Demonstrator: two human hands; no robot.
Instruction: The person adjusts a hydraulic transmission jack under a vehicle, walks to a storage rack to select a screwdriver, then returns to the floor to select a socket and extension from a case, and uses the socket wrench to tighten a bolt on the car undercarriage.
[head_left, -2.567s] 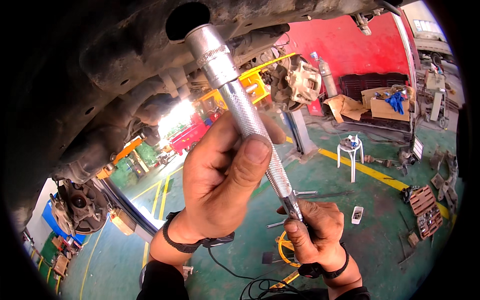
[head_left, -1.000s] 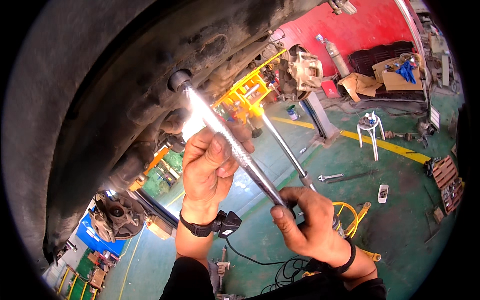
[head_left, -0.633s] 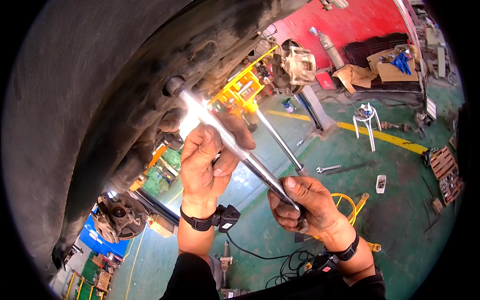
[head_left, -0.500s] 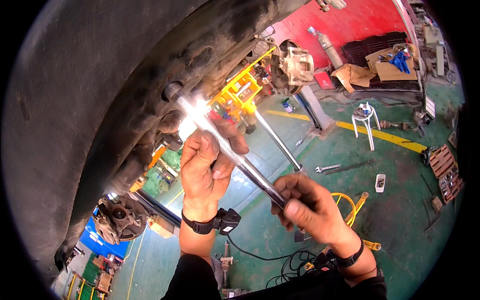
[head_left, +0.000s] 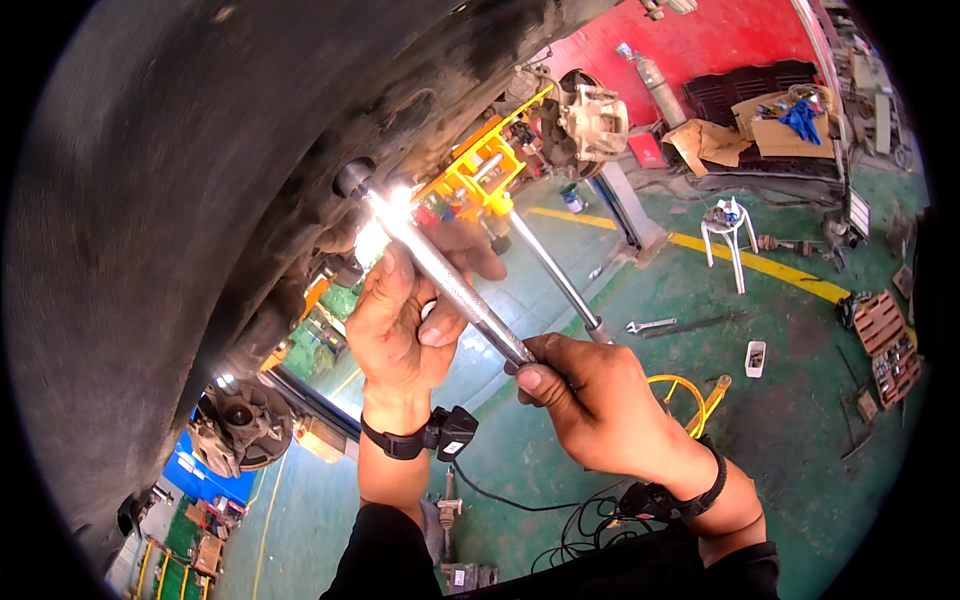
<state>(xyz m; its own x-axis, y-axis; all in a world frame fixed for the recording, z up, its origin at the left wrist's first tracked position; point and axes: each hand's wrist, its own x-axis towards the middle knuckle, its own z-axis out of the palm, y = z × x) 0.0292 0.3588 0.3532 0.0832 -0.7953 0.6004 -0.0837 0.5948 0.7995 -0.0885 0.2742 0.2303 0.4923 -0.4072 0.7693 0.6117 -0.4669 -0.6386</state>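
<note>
A long chrome wrench bar (head_left: 440, 268) with a knurled middle slants from upper left to lower right. At its upper end a dark round socket (head_left: 354, 178) meets the underside of the dark vehicle part (head_left: 250, 150). My left hand (head_left: 405, 335), palm toward me, curls loosely round the bar's middle, some fingers passing behind it. Around the lower end my right hand (head_left: 595, 395) is closed, back of the hand up, thumb along the bar. That end is hidden in the grip. A bright glare beside the socket washes out detail.
A yellow support stand (head_left: 480, 180) with a chrome post (head_left: 555, 270) rises beyond the bar, near a brake caliper (head_left: 598, 125). On the green floor lie an adjustable wrench (head_left: 652, 326), a white tray (head_left: 756, 360), an open socket case (head_left: 888, 350) and black cable (head_left: 580, 535). A white stool (head_left: 732, 235) stands farther off.
My right hand has moved up and left and turned, its back now facing up and covering the bar's lower end. My left hand has shifted slightly left on the bar.
</note>
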